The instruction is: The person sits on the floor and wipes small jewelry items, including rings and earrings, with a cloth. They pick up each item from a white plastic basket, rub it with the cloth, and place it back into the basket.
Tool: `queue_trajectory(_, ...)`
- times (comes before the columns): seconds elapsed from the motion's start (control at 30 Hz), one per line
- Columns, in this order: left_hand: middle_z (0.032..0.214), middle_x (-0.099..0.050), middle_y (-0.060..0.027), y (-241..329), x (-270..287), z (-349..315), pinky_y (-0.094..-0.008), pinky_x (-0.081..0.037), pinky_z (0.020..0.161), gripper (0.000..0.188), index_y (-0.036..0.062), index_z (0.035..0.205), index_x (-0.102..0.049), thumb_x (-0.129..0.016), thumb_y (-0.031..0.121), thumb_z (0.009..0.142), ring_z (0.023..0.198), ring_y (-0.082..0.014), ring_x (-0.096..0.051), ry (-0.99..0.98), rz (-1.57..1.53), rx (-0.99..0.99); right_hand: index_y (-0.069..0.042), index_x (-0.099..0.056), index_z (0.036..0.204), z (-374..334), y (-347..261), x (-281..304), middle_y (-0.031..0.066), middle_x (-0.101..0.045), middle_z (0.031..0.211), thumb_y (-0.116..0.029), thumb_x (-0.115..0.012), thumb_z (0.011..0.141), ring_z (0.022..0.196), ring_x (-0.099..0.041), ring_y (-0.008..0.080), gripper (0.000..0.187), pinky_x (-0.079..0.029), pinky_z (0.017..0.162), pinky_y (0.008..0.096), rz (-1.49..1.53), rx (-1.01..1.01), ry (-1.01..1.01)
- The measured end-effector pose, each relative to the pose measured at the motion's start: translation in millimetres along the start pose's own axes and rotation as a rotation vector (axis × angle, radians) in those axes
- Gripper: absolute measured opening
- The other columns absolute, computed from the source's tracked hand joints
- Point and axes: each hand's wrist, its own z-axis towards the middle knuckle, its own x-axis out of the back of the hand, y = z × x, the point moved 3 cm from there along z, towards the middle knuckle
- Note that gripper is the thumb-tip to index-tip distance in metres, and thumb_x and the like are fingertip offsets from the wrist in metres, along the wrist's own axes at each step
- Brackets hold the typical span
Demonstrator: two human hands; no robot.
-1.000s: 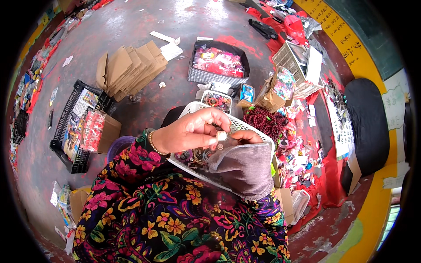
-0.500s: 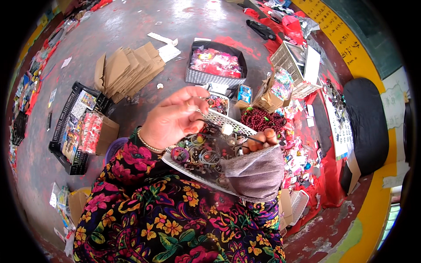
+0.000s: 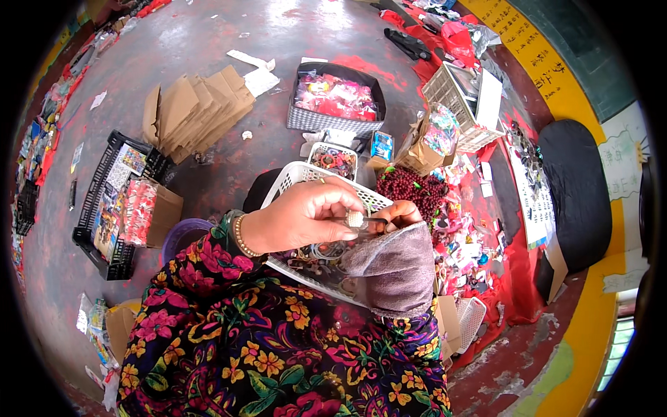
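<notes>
Above the basket, my two hands work on a thin dark hair tie [image 3: 377, 224] with a small white ball-like ornament [image 3: 355, 219]. My left hand [image 3: 300, 214], a beaded bracelet at its wrist, pinches it beside the ornament with thumb and fingers. My right hand [image 3: 403, 214] grips the other end; a grey-purple cloth cuff [image 3: 396, 271] covers all but its fingertips. Beneath them sits a white perforated basket [image 3: 295, 174], holding hair ties and small coloured trinkets. My left hand and forearm hide much of what lies inside.
Beyond the basket are a smaller white basket [image 3: 335, 146] of trinkets, a checkered bin [image 3: 330, 125] with pink packets, and dark red beads [image 3: 413, 194]. Flattened cardboard [image 3: 201, 115], a black crate [image 3: 83, 240] and a purple tub [image 3: 182, 235] are to the left. Clutter on red cloth lies right.
My left hand has come down and right, closing in on my right hand. The dark tie, stretched between them before, now spans a shorter gap, with the white ornament at my left fingertips.
</notes>
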Motion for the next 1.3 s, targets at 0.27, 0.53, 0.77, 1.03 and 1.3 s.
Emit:
queue_trajectory(0.27, 0.105, -0.052, -0.0026, 8, 16, -5, -0.0227, -0.046, 0.074, 0.015, -0.0011, 0.1, -0.059, -0.059, -0.004, 0.085, 0.086, -0.0082, -0.054, 0.178, 0.123, -0.108, -0.004, -0.051, 0.093, -5, -11, 7, 0.0043, -0.055, 0.081, -0.005, -0.056, 0.088, 0.072, -0.051, 0.0109, 0.007, -0.045, 0.065, 0.0225, 0.1, 0.025, 0.149)
queue_trajectory(0.53, 0.103, -0.054, -0.0059, -14, 8, -3, -0.0248, -0.046, 0.075, 0.021, -0.0019, 0.106, -0.057, -0.057, -0.004, 0.085, 0.086, -0.0109, -0.054, 0.126, -0.221, 0.047, -0.005, -0.051, 0.102, -9, 5, 8, 0.0032, -0.053, 0.089, -0.008, -0.061, 0.082, 0.075, -0.051, 0.0101, 0.023, -0.045, 0.065, 0.0226, -0.113, -0.057, -0.002)
queue_trajectory(0.77, 0.097, -0.058, -0.0035, 0, 17, -6, -0.0232, -0.048, 0.075, 0.021, -0.0022, 0.109, -0.056, -0.058, -0.002, 0.087, 0.088, -0.0091, -0.057, 0.256, 0.071, -0.107, 0.001, -0.049, 0.103, -9, -8, 13, 0.0102, -0.059, 0.092, -0.006, -0.061, 0.08, 0.079, -0.06, 0.015, 0.027, -0.05, 0.071, 0.0272, -0.513, -0.134, -0.093)
queue_trajectory(1.03, 0.084, -0.062, -0.0086, 12, -2, -4, -0.0296, -0.049, 0.065, 0.018, 0.002, 0.099, -0.058, -0.061, 0.001, 0.081, 0.074, -0.0199, -0.063, 0.22, 0.98, -0.199, -0.005, -0.055, 0.099, -2, -25, -3, 0.0101, -0.057, 0.096, -0.017, -0.063, 0.07, 0.094, -0.057, 0.0254, 0.033, -0.044, 0.082, 0.0352, -1.389, 0.328, -0.308)
queue_trajectory(1.3, 0.074, -0.058, -0.0096, -2, -18, 2, -0.0294, -0.048, 0.064, 0.028, 0.0031, 0.098, -0.046, -0.062, -0.003, 0.076, 0.069, -0.0197, -0.061, 0.25, 0.749, -0.029, 0.001, -0.057, 0.107, 7, 44, 3, 0.006, -0.061, 0.098, -0.005, -0.064, 0.076, 0.086, -0.057, 0.0134, 0.032, -0.046, 0.074, 0.0261, 0.065, -0.472, 0.108)
